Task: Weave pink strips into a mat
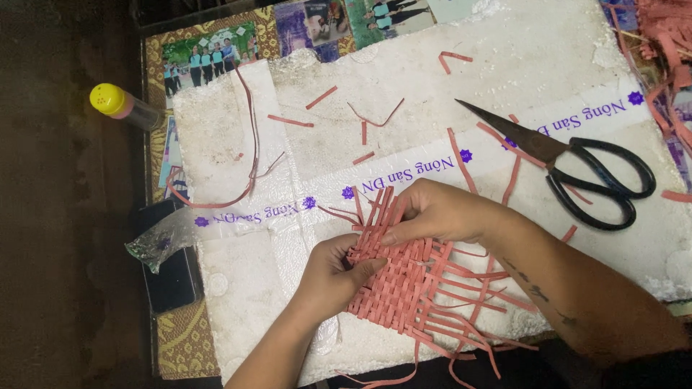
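Observation:
A woven mat of pink paper strips (404, 288) lies on a white foam board (504, 65), with loose strip ends sticking out at its top and right side. My left hand (333, 272) pinches the mat's left edge between thumb and fingers. My right hand (440, 213) comes in from the right and presses down on the mat's upper part, fingers curled over the strips. Both hands touch the weave.
Black-handled scissors (577, 162) lie open-bladed on the board to the upper right. Cut pink strips (291, 121) are scattered over the board, with a heap (667, 43) at the top right corner. A yellow-capped bottle (119, 104) lies at the left. A dark phone (173, 277) rests beside the board.

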